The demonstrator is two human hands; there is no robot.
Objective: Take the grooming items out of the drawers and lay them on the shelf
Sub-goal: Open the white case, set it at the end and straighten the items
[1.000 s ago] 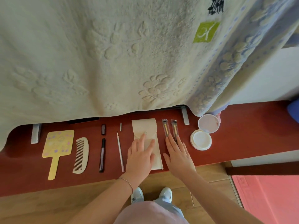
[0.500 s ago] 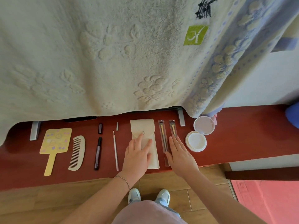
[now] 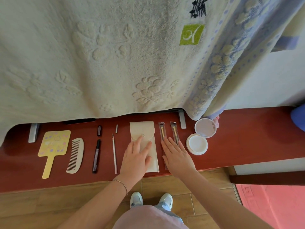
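**Last items squared up on the red shelf**

While both hands lay flat on the shelf (image 3: 247, 146), the layout looked close to finished. The left hand (image 3: 136, 158) rested with straight, slightly spread fingers on the cream pouch (image 3: 142, 129), its fingertips near the snap on the flap; it pressed rather than gripped. The right hand (image 3: 177, 157) lay equally flat, fingers straight and together, over the near ends of the two sleeved brushes (image 3: 168, 131), holding nothing.

Compared with a second earlier, little had shifted. Both palms had been on the same two things throughout, and the pouch and brushes sat in much the same places in the row; only the framing had drifted. That steadiness read as a final aligning or smoothing touch, not a fresh placement.

From left to right the row ran: a yellow hand mirror (image 3: 53, 144), a pale comb (image 3: 75, 156), a dark pen-like liner (image 3: 96, 156) with its cap (image 3: 99, 130) lying separately farther back, a thin pink stick (image 3: 114, 154) with a small cap (image 3: 116, 128) beyond it, the pouch, the brushes, and an open white compact (image 3: 200, 138) at the right end. All lay apart from one another on the shelf, under the edge of a hanging cream towel (image 3: 99, 55).

No drawer was in view, so whether anything was left to fetch could not be told.
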